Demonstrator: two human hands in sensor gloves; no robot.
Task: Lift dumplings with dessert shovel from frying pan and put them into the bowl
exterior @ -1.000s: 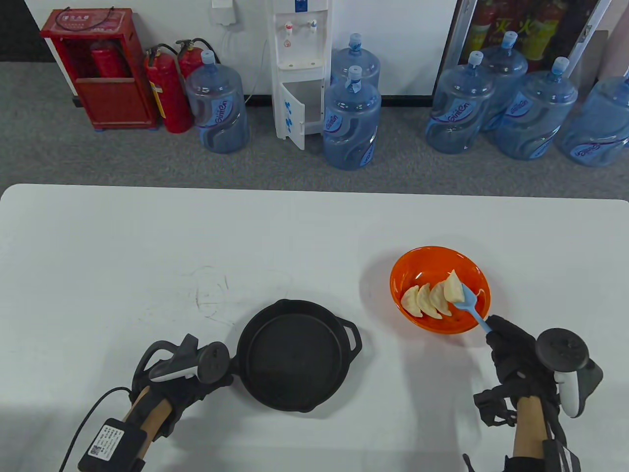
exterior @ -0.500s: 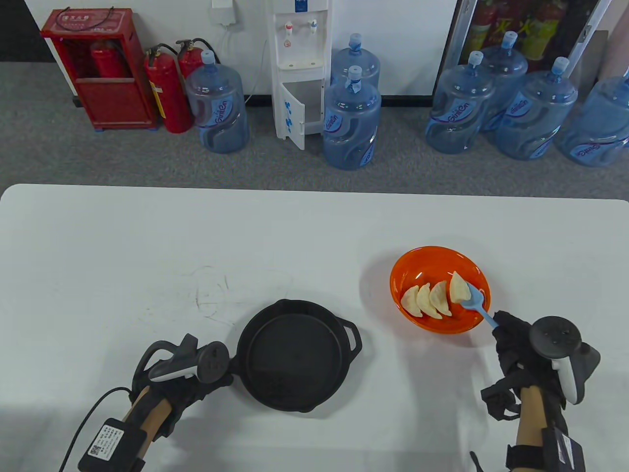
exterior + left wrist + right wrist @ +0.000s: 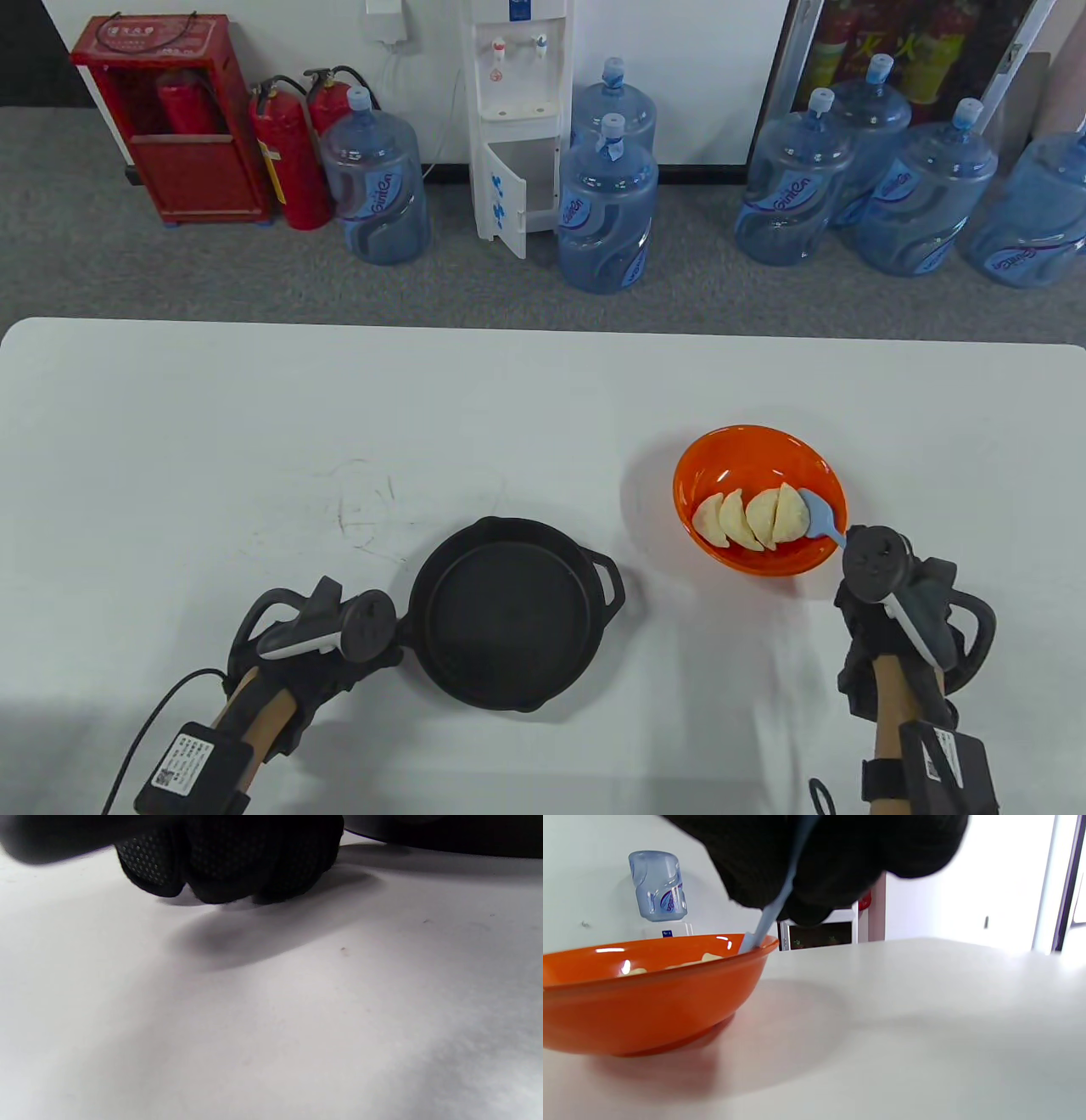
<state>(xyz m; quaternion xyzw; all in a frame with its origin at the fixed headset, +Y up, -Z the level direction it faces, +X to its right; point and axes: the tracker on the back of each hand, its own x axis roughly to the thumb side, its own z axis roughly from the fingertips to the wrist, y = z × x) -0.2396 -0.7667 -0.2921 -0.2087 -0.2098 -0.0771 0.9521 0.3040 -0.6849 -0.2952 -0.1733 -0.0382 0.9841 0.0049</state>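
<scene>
While the right hand [image 3: 874,594] pinches the shovel [image 3: 821,516], jugs [image 3: 606,204] read "Ginten"

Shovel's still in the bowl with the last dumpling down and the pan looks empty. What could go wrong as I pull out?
The blue shovel lies against the rightmost dumpling; pulling out might drag or flip it. Its handle crosses the orange bowl's rim, so the right hand levering down could tip the bowl.

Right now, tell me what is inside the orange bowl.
The orange bowl holds four dumplings in a row, with the blue shovel blade beside the rightmost one. The bowl's floor under them is covered. The right hand holds the shovel's handle.
</scene>
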